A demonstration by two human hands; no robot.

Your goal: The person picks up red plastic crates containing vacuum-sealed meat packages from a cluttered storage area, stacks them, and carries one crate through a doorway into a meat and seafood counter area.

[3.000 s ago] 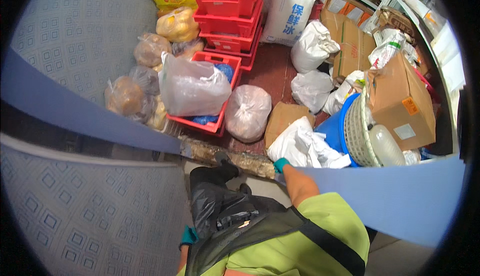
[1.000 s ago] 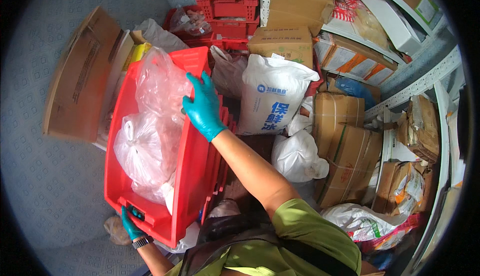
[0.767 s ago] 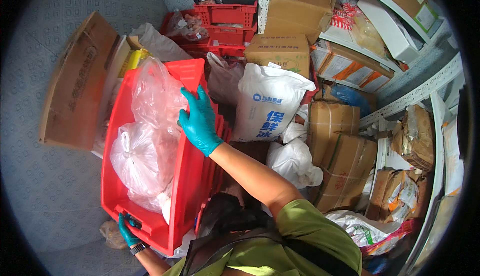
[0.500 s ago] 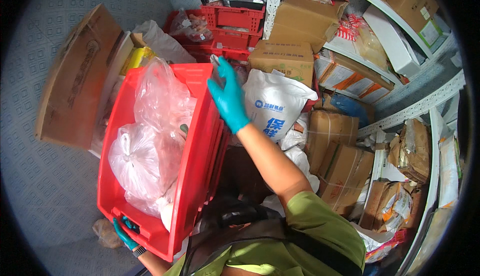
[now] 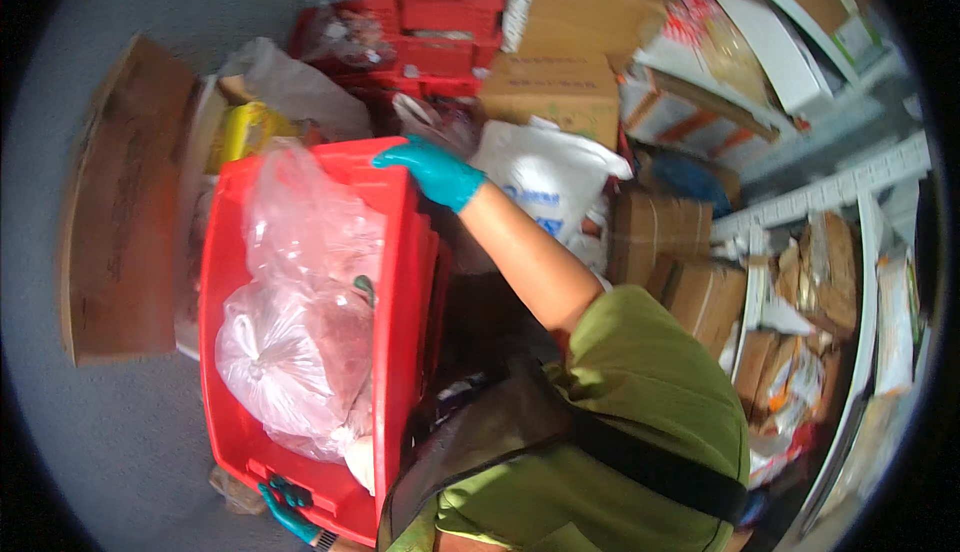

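Observation:
A red plastic crate [image 5: 400,282] is lifted up in front of me, tilted, with clear plastic bags [image 5: 290,352] of pale goods inside. My right hand [image 5: 432,168], in a teal glove, grips the crate's far top corner. My left hand [image 5: 290,507], also gloved in teal, holds the crate's near bottom rim at the lower edge of the view. My green sleeve and a dark strap fill the lower right.
Stacked red crates [image 5: 440,32] stand at the back. Cardboard boxes [image 5: 550,92] and a white sack [image 5: 550,182] lie beside metal shelving [image 5: 820,192] full of boxes on the right. A flat cardboard sheet [image 5: 120,202] leans at the left on grey floor.
The crate has risen and come closer. My right hand slid from the crate's side wall up to its far top corner. My left hand stays on the near rim.

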